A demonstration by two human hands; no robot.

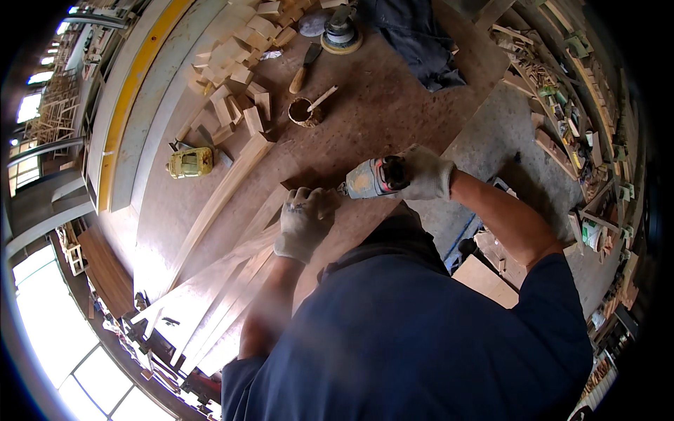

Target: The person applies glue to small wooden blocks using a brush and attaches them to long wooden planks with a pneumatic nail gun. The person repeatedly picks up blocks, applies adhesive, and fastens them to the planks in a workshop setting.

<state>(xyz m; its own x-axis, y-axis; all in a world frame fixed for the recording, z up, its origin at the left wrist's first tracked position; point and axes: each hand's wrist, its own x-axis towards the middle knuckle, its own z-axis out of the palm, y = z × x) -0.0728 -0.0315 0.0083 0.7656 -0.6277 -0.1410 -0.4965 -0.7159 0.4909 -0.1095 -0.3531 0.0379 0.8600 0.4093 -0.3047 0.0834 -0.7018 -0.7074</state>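
My right hand (pixel 427 174), in a white work glove, is wrapped round a worn power drill (pixel 371 179) with a grey and red body. The drill points left, its front end close to my left hand (pixel 307 221). That hand is gloved too, its fingers curled over the end of a long wooden piece (pixel 265 210) on the brown worktop. The drill's tip and its contact with the wood are hard to make out. Another long wooden strip (pixel 223 189) lies to the left, roughly alongside.
Many small wood blocks (pixel 242 45) are heaped at the far left. Nearby are a glue pot (pixel 306 123) with a stick, a wooden-handled scraper (pixel 298 78), a round sander (pixel 341 38), a dark cloth (pixel 414 42) and a yellow object (pixel 191 163). Wood scraps fill shelving (pixel 562 112) at right.
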